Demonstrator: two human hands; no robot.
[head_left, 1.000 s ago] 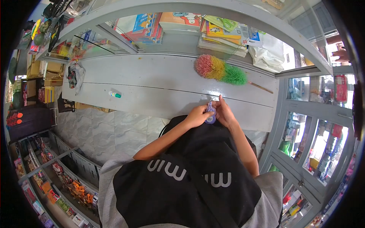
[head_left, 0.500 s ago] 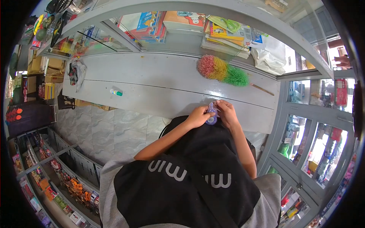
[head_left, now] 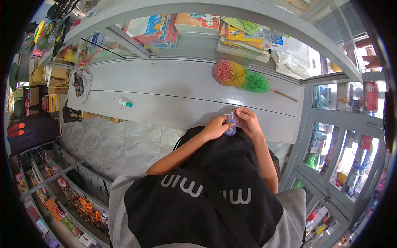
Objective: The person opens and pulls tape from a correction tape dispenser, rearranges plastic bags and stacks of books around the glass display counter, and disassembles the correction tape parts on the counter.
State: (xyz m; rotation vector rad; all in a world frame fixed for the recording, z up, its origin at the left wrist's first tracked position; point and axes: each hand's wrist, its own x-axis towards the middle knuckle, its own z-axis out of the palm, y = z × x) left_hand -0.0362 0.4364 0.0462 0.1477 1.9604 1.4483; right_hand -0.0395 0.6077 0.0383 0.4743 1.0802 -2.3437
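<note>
In left hand, dispenser tip forward

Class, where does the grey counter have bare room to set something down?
On the grey counter, bare stretches lie between the green-capped bottle and the duster, and right of the right hand, below the duster's handle. Crowded: the near edge, where the left hand and right hand meet at the purple item.
</note>
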